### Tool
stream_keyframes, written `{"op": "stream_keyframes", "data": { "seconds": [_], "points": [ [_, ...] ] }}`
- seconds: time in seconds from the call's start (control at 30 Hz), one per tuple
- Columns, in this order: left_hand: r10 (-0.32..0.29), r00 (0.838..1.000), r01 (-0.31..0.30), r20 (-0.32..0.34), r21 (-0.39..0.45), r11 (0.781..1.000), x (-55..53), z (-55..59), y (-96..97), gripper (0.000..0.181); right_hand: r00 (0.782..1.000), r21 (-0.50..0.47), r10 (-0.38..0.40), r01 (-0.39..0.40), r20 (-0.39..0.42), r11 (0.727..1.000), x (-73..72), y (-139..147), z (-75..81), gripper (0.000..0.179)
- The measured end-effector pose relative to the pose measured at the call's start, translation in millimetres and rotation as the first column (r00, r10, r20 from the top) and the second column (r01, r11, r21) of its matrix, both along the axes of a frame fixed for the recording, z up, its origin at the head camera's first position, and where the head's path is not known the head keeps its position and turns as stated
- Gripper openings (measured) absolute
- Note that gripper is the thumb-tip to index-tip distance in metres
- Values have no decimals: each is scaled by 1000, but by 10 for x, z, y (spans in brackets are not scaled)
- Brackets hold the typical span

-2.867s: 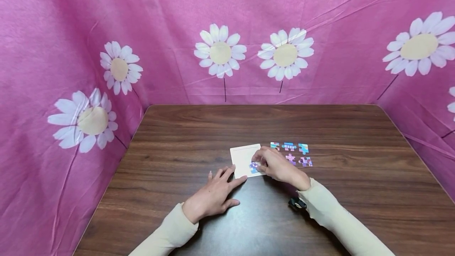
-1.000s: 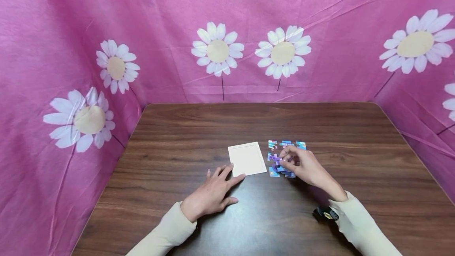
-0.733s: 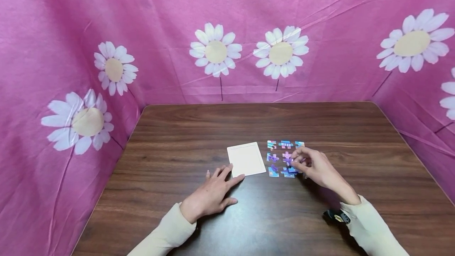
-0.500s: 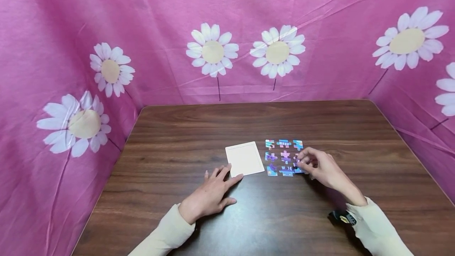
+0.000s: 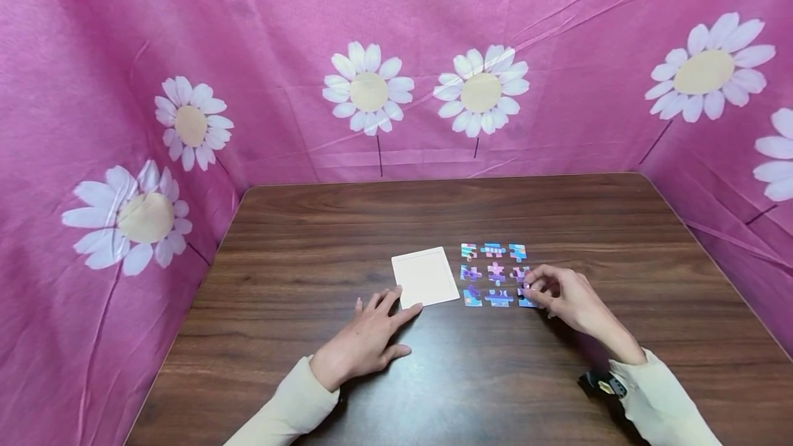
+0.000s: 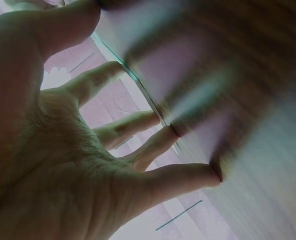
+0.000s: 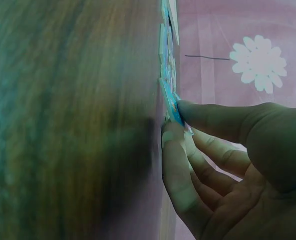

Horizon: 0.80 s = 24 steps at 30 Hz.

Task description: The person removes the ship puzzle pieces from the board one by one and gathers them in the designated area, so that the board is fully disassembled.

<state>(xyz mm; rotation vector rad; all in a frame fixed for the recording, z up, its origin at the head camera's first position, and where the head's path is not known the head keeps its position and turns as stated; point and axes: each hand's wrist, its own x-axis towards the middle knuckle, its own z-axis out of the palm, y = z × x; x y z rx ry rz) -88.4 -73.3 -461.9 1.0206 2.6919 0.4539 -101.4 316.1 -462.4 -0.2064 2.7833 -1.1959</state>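
Note:
My right hand [image 5: 566,294] pinches a jigsaw puzzle piece [image 7: 171,104] between thumb and fingers, one edge tilted up in the right wrist view. In the head view this piece sits at the near right corner of a spaced grid of colourful puzzle pieces [image 5: 495,272], partly hidden by the fingertips. With fingers spread, my left hand [image 5: 365,339] rests at the near left corner of a square white puzzle tray [image 5: 426,278], its fingertips touching the rim. The tray's inside is bare. The left wrist view shows the spread fingers [image 6: 182,176] against the tabletop.
The brown wooden table [image 5: 347,219] reaches to a pink flowered cloth [image 5: 279,54] behind and at both sides. A black strap device [image 5: 602,385] is on the right wrist. The puzzle pieces lie just right of the tray.
My right hand took a piece out of the tray and carried it right to the grid's near right corner, lowering it there. The left hand has stayed at the tray.

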Motion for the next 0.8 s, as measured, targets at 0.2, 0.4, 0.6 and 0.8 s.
{"op": "stream_keyframes", "data": {
  "seconds": [0.2,0.4,0.6,0.8],
  "points": [
    [5,1000,-5,-8,-13,1000,-3,-9,-1,68,999,51,0,2,-35,999,-15,12,-20,11],
    [-3,1000,3,-24,-10,1000,-2,0,3,68,996,110,8,1,-88,994,-33,6,-46,11],
    [-7,1000,7,-20,-17,1000,-10,40,6,68,993,144,-13,29,-114,989,-54,-4,-55,16],
    [-33,997,31,-77,-25,999,-46,79,24,66,991,152,-11,31,-136,988,-56,1,-53,10]
  ]
}}
